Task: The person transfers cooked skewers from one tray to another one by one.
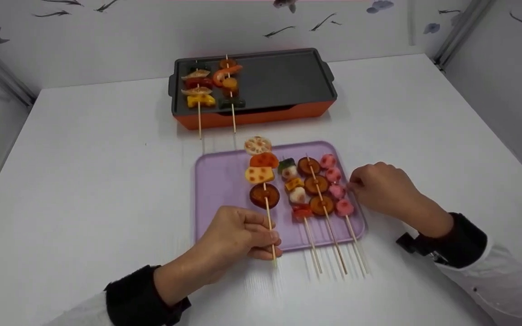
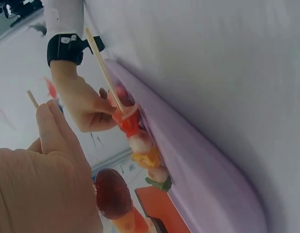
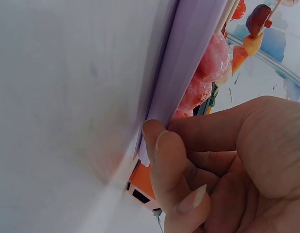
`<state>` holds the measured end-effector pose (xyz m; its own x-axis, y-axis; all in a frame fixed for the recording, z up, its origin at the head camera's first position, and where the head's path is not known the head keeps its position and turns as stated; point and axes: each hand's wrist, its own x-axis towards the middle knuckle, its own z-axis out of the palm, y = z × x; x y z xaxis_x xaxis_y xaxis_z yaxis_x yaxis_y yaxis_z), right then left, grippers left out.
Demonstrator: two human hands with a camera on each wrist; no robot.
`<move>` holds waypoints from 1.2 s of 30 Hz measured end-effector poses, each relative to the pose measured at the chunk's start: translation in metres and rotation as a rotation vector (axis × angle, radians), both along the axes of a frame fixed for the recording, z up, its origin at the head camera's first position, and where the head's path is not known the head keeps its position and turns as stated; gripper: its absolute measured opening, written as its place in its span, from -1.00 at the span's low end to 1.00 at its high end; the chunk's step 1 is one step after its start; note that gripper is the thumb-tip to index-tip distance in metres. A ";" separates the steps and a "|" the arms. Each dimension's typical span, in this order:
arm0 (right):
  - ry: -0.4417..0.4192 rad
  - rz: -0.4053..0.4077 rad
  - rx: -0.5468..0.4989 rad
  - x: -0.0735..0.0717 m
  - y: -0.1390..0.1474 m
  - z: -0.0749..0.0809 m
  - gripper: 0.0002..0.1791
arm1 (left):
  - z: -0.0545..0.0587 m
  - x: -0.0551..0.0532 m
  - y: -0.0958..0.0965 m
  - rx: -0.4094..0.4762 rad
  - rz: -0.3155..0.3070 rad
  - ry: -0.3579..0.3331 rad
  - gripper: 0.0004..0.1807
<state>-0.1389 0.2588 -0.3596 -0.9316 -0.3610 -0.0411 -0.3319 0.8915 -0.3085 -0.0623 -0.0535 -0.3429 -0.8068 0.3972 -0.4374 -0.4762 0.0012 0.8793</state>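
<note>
My left hand (image 1: 243,235) pinches the stick of a skewer (image 1: 264,195) bearing a lotus root slice, orange and yellow pieces and a brown mushroom round. It is raised over the left half of a purple tray (image 1: 218,181). At the tray's right rim, my right hand (image 1: 385,190) pinches the edge between thumb and fingers, as the right wrist view shows of the hand (image 3: 208,160). On the tray lie a mixed vegetable skewer (image 1: 297,194), a mushroom skewer (image 1: 316,184) and a pink ball skewer (image 1: 337,191), their sticks pointing toward me.
Behind the tray stands an orange grill (image 1: 256,118) with a dark top plate. A skewer with yellow and red pieces (image 1: 200,99) and a shrimp skewer (image 1: 228,77) lie on its left side. White panels with fish drawings close off the back of the white table (image 1: 107,181).
</note>
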 end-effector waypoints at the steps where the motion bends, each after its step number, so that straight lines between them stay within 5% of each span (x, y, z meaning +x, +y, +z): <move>1: -0.003 -0.002 0.001 0.000 0.000 0.000 -0.87 | -0.002 0.002 0.001 0.001 0.000 0.000 -0.80; 7: 0.004 -0.005 0.002 0.000 0.000 -0.001 -0.86 | -0.010 0.011 0.006 -0.008 0.003 -0.004 -0.87; 24: 0.016 -0.001 0.006 0.000 0.000 -0.001 -0.86 | -0.020 0.013 0.017 -0.023 -0.016 -0.065 -0.90; 36: 0.010 -0.001 0.001 0.000 0.000 -0.002 -0.87 | -0.024 0.010 0.017 -0.067 -0.050 -0.016 -0.90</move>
